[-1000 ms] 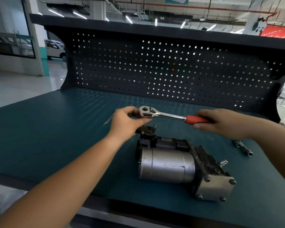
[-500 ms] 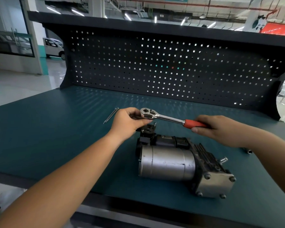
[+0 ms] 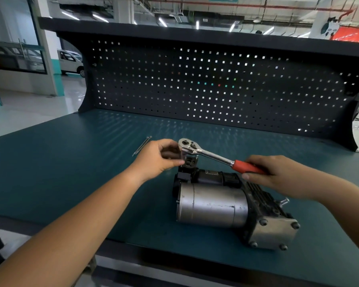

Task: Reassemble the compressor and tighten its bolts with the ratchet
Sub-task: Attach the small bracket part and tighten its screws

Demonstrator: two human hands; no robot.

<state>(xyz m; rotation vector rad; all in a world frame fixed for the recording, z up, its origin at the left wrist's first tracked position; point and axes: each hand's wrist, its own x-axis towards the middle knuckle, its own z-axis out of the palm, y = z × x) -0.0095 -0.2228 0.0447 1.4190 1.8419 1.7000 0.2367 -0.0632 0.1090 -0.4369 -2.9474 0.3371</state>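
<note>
Head view: the compressor lies on its side near the front edge of the teal surface. It has a dull silver cylindrical housing toward the viewer, a black ribbed body behind, and a square metal end plate at its right end with a bolt at each of four corners. A short tube stub projects near that plate. The ratchet is held above the compressor's far left end, chrome head to the left and red handle to the right, with the shaft sloping down toward the handle. The head sits directly over a small dark fitting on the compressor; contact there cannot be confirmed. The left hand has its fingers curled, pinching at the ratchet head. The right hand is clasped round the red handle and covers most of it. Both forearms cross the near surface, and the right one hides the area beyond the end plate. Two thin rods lie on the surface just left of the left hand. A dark pegboard closes the rear.
</note>
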